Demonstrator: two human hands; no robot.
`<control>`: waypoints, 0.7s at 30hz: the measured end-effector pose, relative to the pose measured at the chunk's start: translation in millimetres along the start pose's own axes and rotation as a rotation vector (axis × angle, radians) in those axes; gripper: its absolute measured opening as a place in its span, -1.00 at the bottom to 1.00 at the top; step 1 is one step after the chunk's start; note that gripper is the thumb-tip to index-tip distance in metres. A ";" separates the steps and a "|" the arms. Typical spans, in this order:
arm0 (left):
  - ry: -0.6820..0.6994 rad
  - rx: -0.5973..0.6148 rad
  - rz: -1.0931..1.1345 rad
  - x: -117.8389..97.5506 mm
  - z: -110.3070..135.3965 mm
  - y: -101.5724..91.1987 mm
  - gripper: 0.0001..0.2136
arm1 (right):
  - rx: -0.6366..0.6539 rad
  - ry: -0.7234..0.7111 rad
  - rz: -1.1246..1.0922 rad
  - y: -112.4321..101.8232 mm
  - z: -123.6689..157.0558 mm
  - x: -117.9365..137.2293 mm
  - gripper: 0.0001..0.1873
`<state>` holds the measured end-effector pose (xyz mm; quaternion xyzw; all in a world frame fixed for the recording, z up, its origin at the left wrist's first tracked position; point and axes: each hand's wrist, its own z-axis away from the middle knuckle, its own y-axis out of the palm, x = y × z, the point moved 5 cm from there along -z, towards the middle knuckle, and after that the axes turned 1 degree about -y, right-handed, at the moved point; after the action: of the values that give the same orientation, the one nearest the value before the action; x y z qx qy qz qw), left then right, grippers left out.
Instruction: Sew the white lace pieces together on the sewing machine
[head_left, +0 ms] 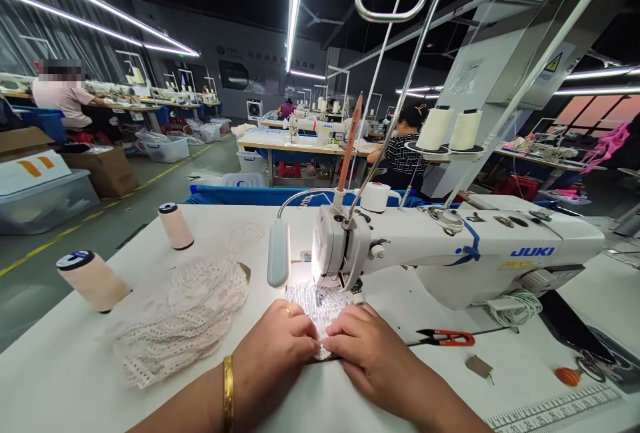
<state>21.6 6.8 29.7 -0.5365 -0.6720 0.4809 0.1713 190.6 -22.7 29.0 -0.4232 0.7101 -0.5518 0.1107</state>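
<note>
A piece of white lace fabric (320, 303) lies beneath the needle area of a white sewing machine (345, 246), lit by the small lamp (279, 253) on its left. My left hand (277, 340) pinches the near edge of the lace, its thumb and fingers pressed together. From the other side my right hand (367, 343) pinches the same edge, fingertips close to those of the left. The needle tip itself is too small to make out. To the left rests a heap of pale lace trim (185, 316).
Two peach thread cones (176, 226) stand at the table's left. Right of my hands are red-handled thread snips (447, 338), a brown tag (479, 366), a clear ruler (555, 410) and a dark phone (575, 326). Thread stand rods rise above the machine. Other people sit at machines beyond.
</note>
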 end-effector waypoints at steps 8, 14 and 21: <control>0.018 -0.019 -0.057 -0.1 -1.2 -2.7 -0.75 | 0.038 0.081 0.004 4.8 0.4 -5.3 -0.64; 0.002 -0.025 -0.067 9.0 -3.2 -0.4 -0.75 | -0.020 0.099 0.040 8.7 -0.7 -10.3 -0.61; 0.041 -0.070 -0.130 11.5 -5.5 1.3 -0.80 | -0.090 0.096 0.072 10.0 -1.8 -15.7 -0.53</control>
<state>22.2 19.5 28.0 -0.5072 -0.7180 0.4341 0.1970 194.4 -9.8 16.1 -0.3751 0.7532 -0.5348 0.0770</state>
